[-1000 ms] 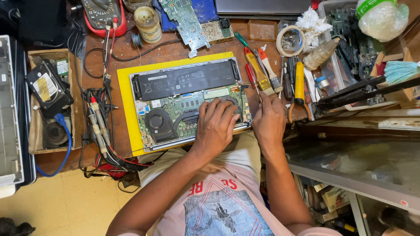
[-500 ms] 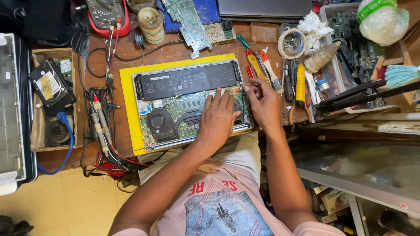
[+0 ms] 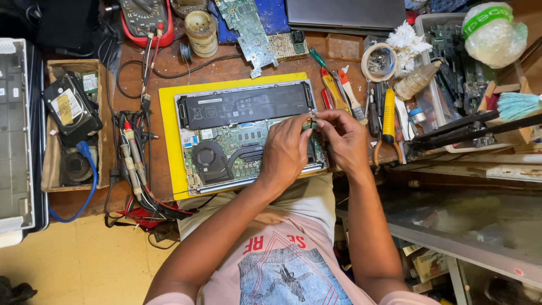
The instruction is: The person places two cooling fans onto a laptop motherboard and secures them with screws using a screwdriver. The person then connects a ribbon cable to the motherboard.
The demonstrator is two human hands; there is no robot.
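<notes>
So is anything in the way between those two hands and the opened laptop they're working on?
Nothing visible is. The left hand rests directly on the open grey laptop with its exposed green circuit board, and the right hand meets it at the laptop's right edge, both pinching a small part too tiny to identify.

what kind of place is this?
Likely an electronics repair bench: an opened laptop on a yellow mat, a multimeter with probe leads, a loose circuit board, and screwdrivers alongside.
</notes>
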